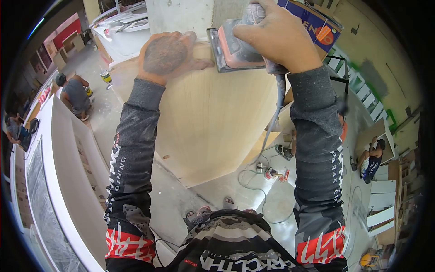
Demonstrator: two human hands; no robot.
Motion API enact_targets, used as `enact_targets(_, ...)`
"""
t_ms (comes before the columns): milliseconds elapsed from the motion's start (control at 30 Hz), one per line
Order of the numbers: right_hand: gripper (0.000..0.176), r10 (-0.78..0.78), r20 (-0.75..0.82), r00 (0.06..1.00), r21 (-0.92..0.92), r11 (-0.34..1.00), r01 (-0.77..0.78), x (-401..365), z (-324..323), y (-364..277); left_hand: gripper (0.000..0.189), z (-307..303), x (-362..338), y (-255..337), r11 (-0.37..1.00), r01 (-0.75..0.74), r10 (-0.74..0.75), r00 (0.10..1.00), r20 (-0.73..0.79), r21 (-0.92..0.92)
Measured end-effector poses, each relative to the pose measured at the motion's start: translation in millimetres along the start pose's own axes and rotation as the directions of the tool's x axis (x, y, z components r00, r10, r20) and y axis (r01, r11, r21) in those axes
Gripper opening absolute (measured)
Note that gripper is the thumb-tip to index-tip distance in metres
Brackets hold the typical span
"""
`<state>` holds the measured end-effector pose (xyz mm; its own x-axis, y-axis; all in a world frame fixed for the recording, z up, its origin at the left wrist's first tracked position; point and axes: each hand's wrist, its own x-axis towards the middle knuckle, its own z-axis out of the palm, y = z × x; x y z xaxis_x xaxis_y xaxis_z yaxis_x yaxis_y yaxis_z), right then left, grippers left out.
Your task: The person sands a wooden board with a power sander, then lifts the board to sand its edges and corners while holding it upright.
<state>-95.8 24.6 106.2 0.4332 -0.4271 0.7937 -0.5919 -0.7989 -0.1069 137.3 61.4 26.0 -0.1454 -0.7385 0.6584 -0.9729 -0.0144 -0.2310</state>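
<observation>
My right hand is wrapped over the top of a red and grey electric sander. The sander's flat, dark-edged pad rests at the far part of a pale wooden panel, and its cord runs down past the panel's right side. Just left of the sander, my left hand lies on the panel, thumb stretched toward the tool; motion blurs it slightly. Pale dust coats the back of that hand.
Coiled cord and a small can lie on the floor at right. A long white counter stands left. People crouch at left and right. A blue box is behind the sander.
</observation>
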Motion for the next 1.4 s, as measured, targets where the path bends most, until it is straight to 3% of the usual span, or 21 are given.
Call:
enact_targets(133,0.059,0.020,0.019,1.000,-0.014,1.000,-0.020,-2,-5,8,0.078,-3,1,4,0.999,0.003,-0.004,1.000,0.030,0.035)
enact_targets(200,0.066,0.159,0.069,0.985,-0.075,0.985,-0.154,0,-2,21,0.077,-1,-1,2,1.000,-0.009,0.008,0.999,0.032,0.024)
enact_targets(333,0.071,0.161,0.082,0.984,-0.069,0.985,-0.156,0,-5,17,0.075,-3,0,4,1.000,0.003,-0.002,0.999,0.053,-0.028)
enact_targets(400,0.059,-0.041,0.016,0.999,-0.012,0.999,0.041,0,-3,0,0.075,-4,1,5,0.999,0.039,-0.038,0.997,0.066,-0.024)
enact_targets(533,0.059,0.000,0.015,1.000,-0.026,1.000,0.000,-1,-2,-1,0.078,-3,2,3,1.000,0.008,-0.008,0.999,0.031,-0.006)
enact_targets(633,0.058,-0.022,-0.014,1.000,-0.023,0.999,0.022,1,-5,19,0.078,-9,1,5,0.999,0.034,-0.034,0.996,0.087,0.001)
enact_targets(733,0.058,0.087,-0.015,0.996,-0.042,0.995,-0.087,0,-13,45,0.075,-11,1,5,1.000,0.025,-0.024,0.997,0.074,-0.005)
enact_targets(800,0.071,0.254,0.120,0.960,-0.029,0.967,-0.252,1,-15,70,0.073,-11,1,4,1.000,0.012,-0.013,0.999,0.046,0.007)
enact_targets(933,0.072,0.288,0.121,0.950,-0.068,0.957,-0.281,-2,-24,121,0.070,-6,-1,2,1.000,-0.003,0.003,0.999,-0.037,0.013)
enact_targets(1033,0.074,0.350,0.052,0.935,-0.121,0.932,-0.342,-6,-26,152,0.068,-10,0,0,1.000,0.002,-0.001,1.000,-0.016,0.015)
enact_targets(1100,0.074,0.391,0.023,0.920,-0.045,0.920,-0.390,-7,-25,172,0.070,-17,2,2,0.998,0.042,-0.044,0.996,0.073,0.039)
enact_targets(1200,0.074,0.377,0.010,0.926,-0.100,0.922,-0.374,-4,-26,191,0.070,-16,2,-1,0.997,0.055,-0.059,0.994,0.088,0.048)
enact_targets(1333,0.074,0.320,0.077,0.944,-0.030,0.947,-0.319,-4,-26,165,0.068,-16,3,-2,0.997,0.040,-0.044,0.997,0.071,0.060)
enact_targets(1400,0.068,0.192,0.087,0.977,0.049,0.979,-0.197,-4,-16,148,0.067,-15,3,-5,0.998,0.039,-0.041,0.997,0.069,0.042)
